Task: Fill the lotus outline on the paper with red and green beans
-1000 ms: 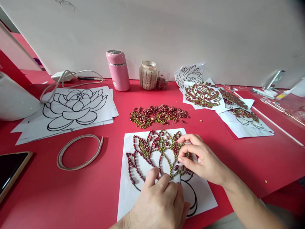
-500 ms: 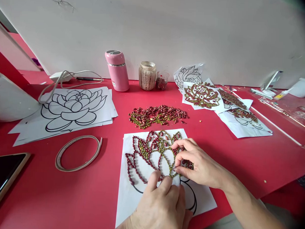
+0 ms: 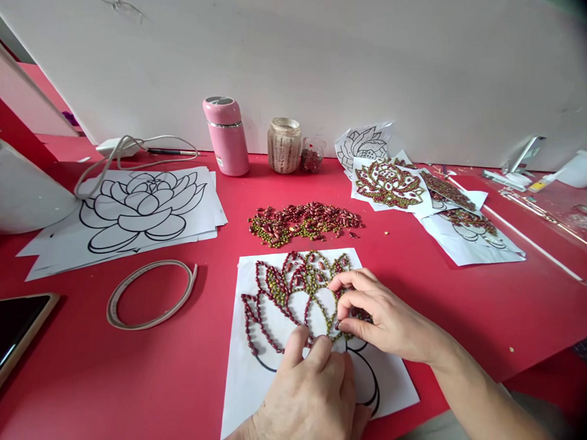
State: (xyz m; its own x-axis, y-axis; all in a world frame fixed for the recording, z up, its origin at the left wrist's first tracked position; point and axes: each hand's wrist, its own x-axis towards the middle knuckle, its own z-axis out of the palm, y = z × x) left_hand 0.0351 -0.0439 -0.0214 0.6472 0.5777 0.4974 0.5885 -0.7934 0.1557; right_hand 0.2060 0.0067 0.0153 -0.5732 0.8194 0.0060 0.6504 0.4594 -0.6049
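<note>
A paper with a lotus line drawing (image 3: 249, 398) lies before me, many of its outlines covered with dark red beans (image 3: 265, 331) and green mung beans (image 3: 277, 289). My right hand (image 3: 386, 313) is over the flower's right side, thumb and a bent finger pinching what looks like a dark red bean. Below it, my left hand (image 3: 316, 394) rests on the lower middle of the drawing, back up and fingers curled down. Its fingertips are partly hidden, so I cannot make out what they hold. Beyond the paper sits a mixed pile of red and green beans (image 3: 305, 222).
Flower drawings (image 3: 144, 208) and a tape coil (image 3: 115, 303) lie left, near a phone-like device (image 3: 10, 338). Behind stand a pink flask (image 3: 226, 137), a glass jar (image 3: 283, 146) and a small bean cup (image 3: 311, 158). Bean-covered pictures (image 3: 391, 185) lie at the back right.
Both hands stay in nearly the same place. Only slight finger movement shows, with the right hand still pinching at the same spot.
</note>
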